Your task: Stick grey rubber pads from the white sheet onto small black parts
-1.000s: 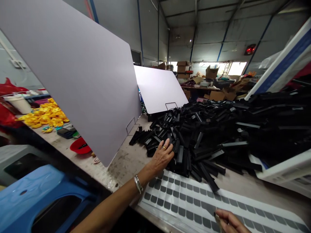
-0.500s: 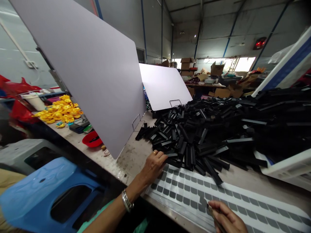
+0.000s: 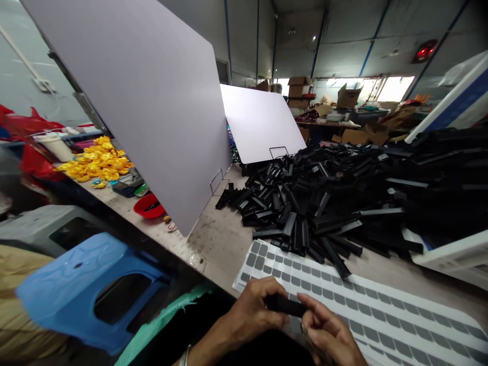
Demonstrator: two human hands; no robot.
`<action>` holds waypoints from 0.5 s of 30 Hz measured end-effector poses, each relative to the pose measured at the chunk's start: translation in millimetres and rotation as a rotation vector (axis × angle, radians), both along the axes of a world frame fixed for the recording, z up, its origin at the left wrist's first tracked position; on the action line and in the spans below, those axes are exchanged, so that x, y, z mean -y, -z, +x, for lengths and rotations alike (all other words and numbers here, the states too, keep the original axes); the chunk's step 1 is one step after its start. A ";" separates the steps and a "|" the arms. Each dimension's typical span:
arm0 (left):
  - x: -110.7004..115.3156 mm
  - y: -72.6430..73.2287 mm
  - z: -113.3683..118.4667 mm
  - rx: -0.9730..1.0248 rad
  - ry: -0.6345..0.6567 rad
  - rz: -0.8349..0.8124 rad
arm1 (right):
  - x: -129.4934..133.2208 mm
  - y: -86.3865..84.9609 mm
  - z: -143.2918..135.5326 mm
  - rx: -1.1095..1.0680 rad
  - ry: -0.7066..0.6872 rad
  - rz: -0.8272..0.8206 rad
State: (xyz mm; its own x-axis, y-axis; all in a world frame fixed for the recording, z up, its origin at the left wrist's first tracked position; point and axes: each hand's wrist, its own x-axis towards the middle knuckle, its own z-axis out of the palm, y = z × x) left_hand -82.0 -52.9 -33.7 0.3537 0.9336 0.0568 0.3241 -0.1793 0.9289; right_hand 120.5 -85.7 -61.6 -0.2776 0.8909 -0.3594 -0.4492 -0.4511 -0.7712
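Between thumb and fingers, my left hand (image 3: pixel 261 307) grips one end of a black plastic piece (image 3: pixel 286 306), low in the view. My right hand (image 3: pixel 328 330) is at the piece's other end, its index finger touching it, with a thin tool (image 3: pixel 308 335) held in its closed fingers; the tool is partly hidden. Both hands are over the near edge of a white sheet (image 3: pixel 366 303) with rows of grey rounded stickers. Just beyond the sheet lies a large heap of black pieces (image 3: pixel 297 203).
Two pale boards (image 3: pixel 160 112) stand on the table (image 3: pixel 213 239), the nearer one tall. A red bowl (image 3: pixel 147 206) and yellow pieces (image 3: pixel 97 161) lie at left. A blue stool (image 3: pixel 76 279) stands below. A white crate (image 3: pixel 453 259) is at right.
My left hand has moved from the heap's edge toward my right hand and now holds a black piece. My right hand has moved left to it. The view has shifted slightly.
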 end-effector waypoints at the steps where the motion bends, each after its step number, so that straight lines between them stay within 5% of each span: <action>1: 2.8 -0.5 3.2 0.110 -0.024 -0.117 | 1.0 1.3 -1.0 -0.027 -0.030 -0.005; 4: 5.7 -1.7 11.1 0.410 -0.113 -0.355 | 3.8 2.4 0.4 -0.071 -0.091 0.002; 10: 10.1 -5.3 25.8 0.712 -0.160 -0.459 | 7.5 -6.4 11.0 0.011 -0.141 0.040; 15: 15.4 -11.4 27.6 0.762 -0.113 -0.445 | 12.6 -14.9 21.8 0.369 0.041 0.065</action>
